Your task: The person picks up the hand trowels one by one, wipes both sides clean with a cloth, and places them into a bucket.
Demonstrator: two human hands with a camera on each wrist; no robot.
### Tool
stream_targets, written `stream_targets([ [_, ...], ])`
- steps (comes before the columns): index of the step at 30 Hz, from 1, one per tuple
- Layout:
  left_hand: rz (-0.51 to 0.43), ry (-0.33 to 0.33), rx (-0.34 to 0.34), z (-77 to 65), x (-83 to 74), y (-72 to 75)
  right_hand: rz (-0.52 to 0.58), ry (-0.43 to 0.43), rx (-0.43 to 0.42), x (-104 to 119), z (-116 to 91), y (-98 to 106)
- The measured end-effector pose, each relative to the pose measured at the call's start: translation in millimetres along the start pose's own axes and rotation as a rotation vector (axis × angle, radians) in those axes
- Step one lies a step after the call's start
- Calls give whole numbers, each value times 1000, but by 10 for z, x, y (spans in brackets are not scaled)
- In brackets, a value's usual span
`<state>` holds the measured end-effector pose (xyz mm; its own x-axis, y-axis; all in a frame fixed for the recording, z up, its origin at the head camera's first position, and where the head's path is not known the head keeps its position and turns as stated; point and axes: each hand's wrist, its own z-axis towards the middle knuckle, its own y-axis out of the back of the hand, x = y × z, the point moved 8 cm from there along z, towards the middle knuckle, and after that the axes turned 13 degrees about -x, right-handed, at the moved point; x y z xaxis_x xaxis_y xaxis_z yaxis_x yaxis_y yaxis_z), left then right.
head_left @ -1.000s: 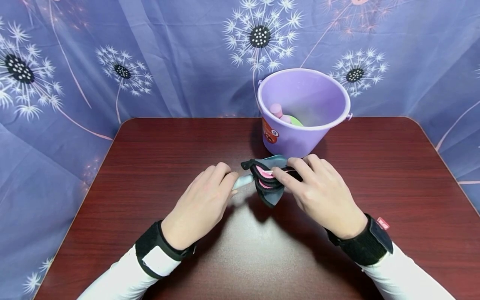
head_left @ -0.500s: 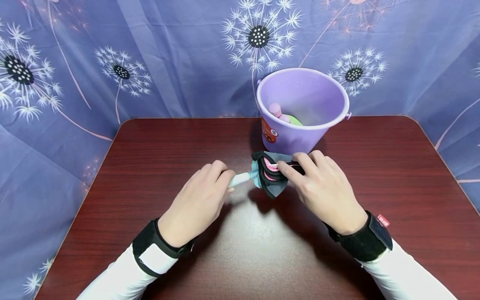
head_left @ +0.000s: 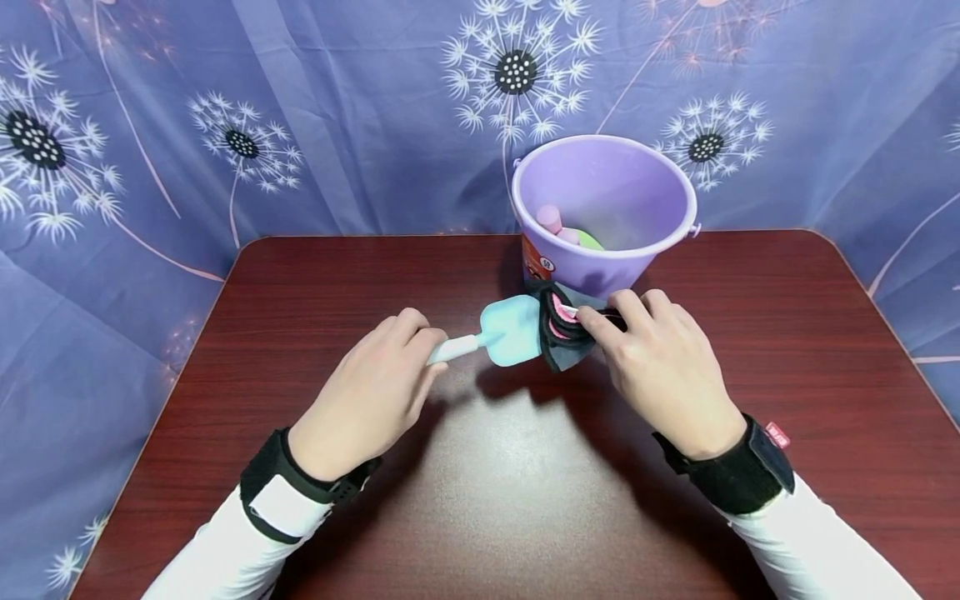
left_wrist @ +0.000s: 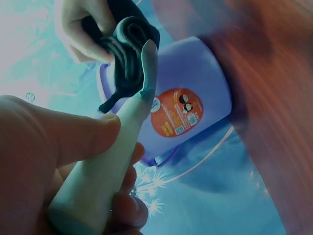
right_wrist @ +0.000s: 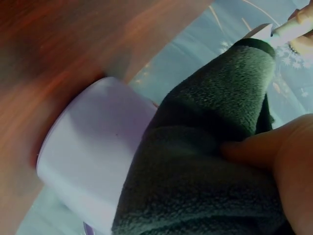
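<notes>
My left hand [head_left: 375, 375] grips the white handle of a toy shovel [head_left: 512, 331] with a light blue blade. In the left wrist view, the thumb and fingers wrap the shovel's handle [left_wrist: 105, 164]. My right hand [head_left: 667, 367] pinches a folded, fuzzy dark grey cloth [head_left: 567, 329] with black edging and pink inside its folds. The shovel blade's far edge meets the cloth's folds in the head view; whether they touch cannot be told. Much of the cloth [right_wrist: 205, 142] fills the right wrist view, with the fingers partly hidden behind it. Both things are held above the table.
A purple bucket [head_left: 607, 200] stands at the table's back, just behind the cloth. Inside it lie a pink piece [head_left: 549, 218] and a green piece [head_left: 588, 240]. The dark red wooden table [head_left: 337, 283] ends at a patterned blue curtain [head_left: 360, 117].
My left hand has drawn left with the shovel, so its blade now shows almost whole from out of the cloth. My right hand has moved the cloth slightly right and up toward the bucket.
</notes>
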<state>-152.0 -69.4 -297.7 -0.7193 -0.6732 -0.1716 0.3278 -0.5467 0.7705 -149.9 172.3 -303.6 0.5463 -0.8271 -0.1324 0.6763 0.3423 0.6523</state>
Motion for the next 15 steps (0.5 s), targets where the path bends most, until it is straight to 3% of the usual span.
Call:
stream_targets([
  [7,-38,96,54,7,148,58,-13,-21,2,-53,-8,3],
  [15,-77,173,72,-12,280,52,-20,-18,33,-52,-12,5],
])
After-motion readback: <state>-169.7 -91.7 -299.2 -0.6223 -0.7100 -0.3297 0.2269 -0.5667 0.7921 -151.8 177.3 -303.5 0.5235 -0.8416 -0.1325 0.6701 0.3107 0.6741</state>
